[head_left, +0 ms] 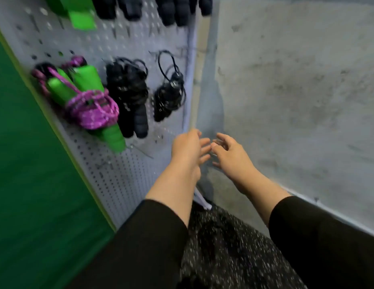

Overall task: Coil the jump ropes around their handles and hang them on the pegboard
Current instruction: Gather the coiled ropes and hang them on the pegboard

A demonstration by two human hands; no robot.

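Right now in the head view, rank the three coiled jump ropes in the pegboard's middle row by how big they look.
1. green-handled purple rope
2. thick black rope
3. thin black rope

Motion blur softens every edge.

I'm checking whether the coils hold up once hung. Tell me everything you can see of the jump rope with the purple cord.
The purple jump rope hangs on the grey pegboard, leftmost of three bundles in its row. Its speckled purple cord is wound in thick loops around two bright green handles, which look like foam and slant down to the right. A strand runs up toward the holes above. A black bundle hangs just to its right. Neither hand touches it. The picture is blurred.
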